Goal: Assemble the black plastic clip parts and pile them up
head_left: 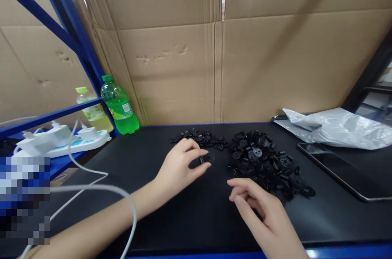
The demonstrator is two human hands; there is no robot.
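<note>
Thumb and fingers of my left hand [180, 163] pinch a small black plastic part [202, 160] above the dark tabletop. Just behind that hand lies a smaller, spread-out pile of black plastic parts [199, 137]. My right hand [260, 210] hovers over the table at the near edge of a larger heap of black plastic parts [263, 165]. Its fingers are loosely curled, with the index finger apart from the thumb, and I see nothing between them. One round, greyish piece [257, 152] catches the light on the larger heap.
A phone or tablet [346, 173] lies at right, before a silvery plastic bag [346, 126]. At left are a green soda bottle [121, 106], a second bottle [92, 108] and a power strip [94, 140]. A white cable [133, 206] loops across my left forearm. Cardboard [171, 75] walls the back.
</note>
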